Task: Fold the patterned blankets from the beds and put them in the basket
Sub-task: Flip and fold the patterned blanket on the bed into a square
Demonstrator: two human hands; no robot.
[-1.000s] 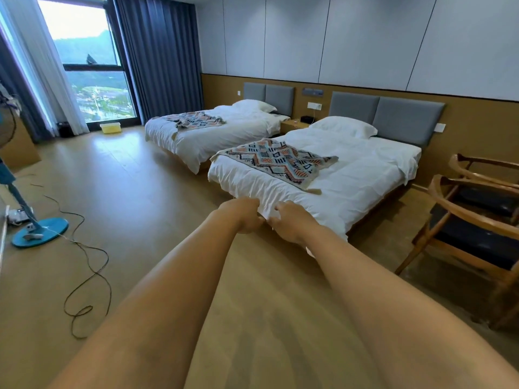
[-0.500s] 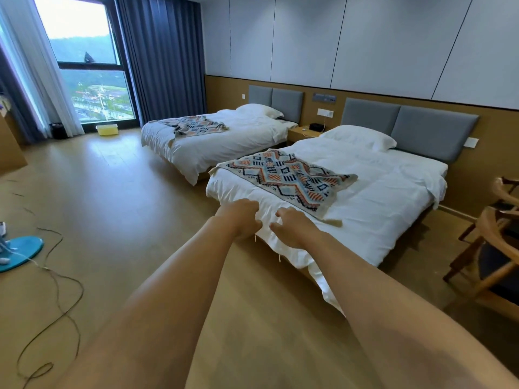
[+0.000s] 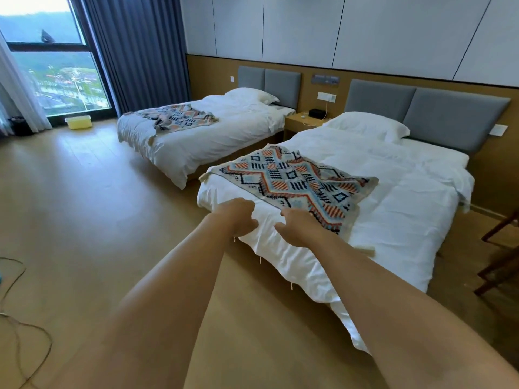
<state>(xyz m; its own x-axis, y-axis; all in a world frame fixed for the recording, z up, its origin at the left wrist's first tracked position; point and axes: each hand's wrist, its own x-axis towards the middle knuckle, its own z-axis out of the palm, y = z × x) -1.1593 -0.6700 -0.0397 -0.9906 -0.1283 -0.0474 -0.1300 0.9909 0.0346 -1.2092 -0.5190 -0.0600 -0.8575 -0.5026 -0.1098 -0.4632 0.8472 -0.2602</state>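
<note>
reaching both arms out at the foot of the near bed [image 3: 393,220] — left grip [image 3: 237,217] and right grip [image 3: 300,228] loosely curled, nothing held in either as far as i can see; can't tell if they touch the white duvet. near patterned blanket [image 3: 292,182] lies flat on the bed foot, just ahead and to the right, long axis across the bed's width. right grip is nearer, at its front edge; left grip is over bare duvet beside it. second blanket [image 3: 182,119] is rumpled on the far bed [image 3: 224,136]. yellow basket [image 3: 79,122] sits well apart by the window — folding not yet begun.
</note>
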